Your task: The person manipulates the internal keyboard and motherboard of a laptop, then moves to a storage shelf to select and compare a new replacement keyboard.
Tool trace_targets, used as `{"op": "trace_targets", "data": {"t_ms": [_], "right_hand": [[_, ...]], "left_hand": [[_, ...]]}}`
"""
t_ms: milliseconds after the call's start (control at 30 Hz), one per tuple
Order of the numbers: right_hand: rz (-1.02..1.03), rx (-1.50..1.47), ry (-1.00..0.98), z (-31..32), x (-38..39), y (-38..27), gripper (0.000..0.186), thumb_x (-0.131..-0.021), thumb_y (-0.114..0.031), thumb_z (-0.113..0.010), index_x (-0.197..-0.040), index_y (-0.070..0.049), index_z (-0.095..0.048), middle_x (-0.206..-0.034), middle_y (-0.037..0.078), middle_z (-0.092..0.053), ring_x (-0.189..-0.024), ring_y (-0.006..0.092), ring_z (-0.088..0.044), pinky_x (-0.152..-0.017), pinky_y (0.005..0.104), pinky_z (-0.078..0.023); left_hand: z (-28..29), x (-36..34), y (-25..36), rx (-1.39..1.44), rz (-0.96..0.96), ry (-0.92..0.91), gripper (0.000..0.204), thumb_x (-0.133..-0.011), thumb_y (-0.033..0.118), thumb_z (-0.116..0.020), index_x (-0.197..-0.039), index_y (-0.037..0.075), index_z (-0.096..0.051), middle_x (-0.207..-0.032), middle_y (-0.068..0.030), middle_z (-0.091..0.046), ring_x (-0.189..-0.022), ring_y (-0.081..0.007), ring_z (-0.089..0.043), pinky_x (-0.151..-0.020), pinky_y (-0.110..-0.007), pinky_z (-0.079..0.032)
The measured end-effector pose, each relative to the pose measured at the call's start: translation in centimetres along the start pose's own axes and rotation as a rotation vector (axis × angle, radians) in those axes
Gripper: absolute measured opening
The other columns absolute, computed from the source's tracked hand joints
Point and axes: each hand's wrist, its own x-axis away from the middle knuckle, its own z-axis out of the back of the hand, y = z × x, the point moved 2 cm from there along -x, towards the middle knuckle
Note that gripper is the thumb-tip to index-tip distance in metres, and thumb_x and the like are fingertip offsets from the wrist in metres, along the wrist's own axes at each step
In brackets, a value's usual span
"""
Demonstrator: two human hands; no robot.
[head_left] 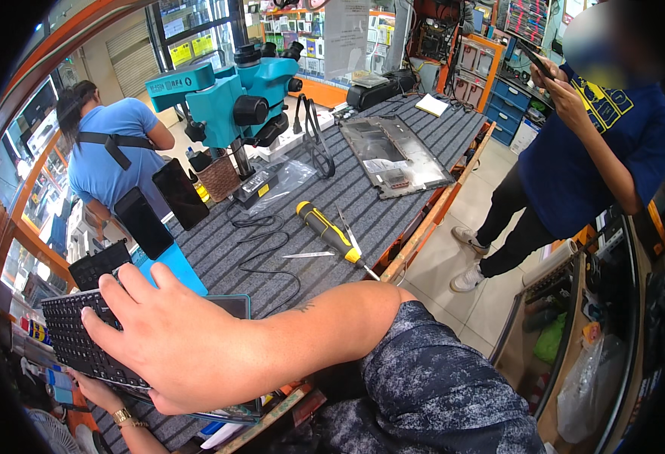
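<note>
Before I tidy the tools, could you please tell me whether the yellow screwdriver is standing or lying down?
The screwdriver is lying down: its handle rests along the ribbed grey mat, shaft pointing toward the wooden edge.

Site type: electronics repair shop. Indicators: teal microscope (234, 106) on the far side of the ridged grey bench (390, 217); screwdriver (328, 233) and flat metal panel (432, 171) on the bench; laptop keyboard (73, 324), near left. Retail indicators: lit display shelves (315, 47) with packaged goods, far side; blue parts drawers (505, 113), far right.
</note>
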Motion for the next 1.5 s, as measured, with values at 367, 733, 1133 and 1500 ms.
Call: {"op": "trace_targets", "data": {"t_ms": [367, 733, 1133, 1500], "right_hand": [[-0.003, -0.004, 0.004, 0.0, 0.1, 0.1, 0.092, -0.07, -0.035, -0.09, -0.144, 0.015, -0.065, -0.121, 0.029, -0.061, -0.119, 0.0404, -0.055, -0.094, 0.0501, -0.047], [-0.078, 0.047, -0.17, -0.2, -1.4, -0.9, 0.087, -0.078, -0.026, -0.092, -0.154, 0.002, -0.06, -0.136, 0.026, -0.062, -0.126, 0.0404, -0.059, -0.101, 0.0527, -0.05], [-0.121, 0.039, -0.188, -0.7, -2.3, -1.8, 0.101, -0.065, -0.018, -0.095, -0.16, -0.011, -0.064, -0.15, 0.023, -0.06, -0.124, 0.0451, -0.06, -0.109, 0.0539, -0.053], [-0.075, 0.082, -0.168, -0.6, -2.6, -2.3, 0.1, -0.062, -0.016, -0.09, -0.159, -0.007, -0.065, -0.149, 0.023, -0.063, -0.126, 0.045, -0.062, -0.112, 0.0523, -0.053]], "left_hand": [[-0.8, 0.3, -1.1, -0.076, -0.026, -0.013, 0.052, -0.126, 0.011, -0.042, -0.177, -0.003, -0.038, -0.151, -0.0265, -0.069, -0.115, -0.0321, -0.07, -0.098, -0.042, -0.058], [3.1, -0.8, 10.1, 0.477, 0.505, 0.048, 0.065, -0.124, 0.057, -0.05, -0.112, -0.001, -0.077, -0.084, -0.0011, -0.067, -0.075, -0.0141, -0.057, -0.068, -0.036, -0.046], [3.9, -1.1, 12.5, 0.783, 0.6, 0.021, 0.068, -0.121, 0.062, -0.053, -0.099, 0.002, -0.078, -0.086, 0.0022, -0.067, -0.077, -0.0079, -0.057, -0.071, -0.027, -0.043], [4.6, -1.4, 14.2, 0.812, 0.631, -0.032, 0.089, -0.124, 0.066, -0.031, -0.12, -0.009, -0.08, -0.098, -0.0047, -0.078, -0.085, -0.0098, -0.068, -0.076, -0.026, -0.049]]}}
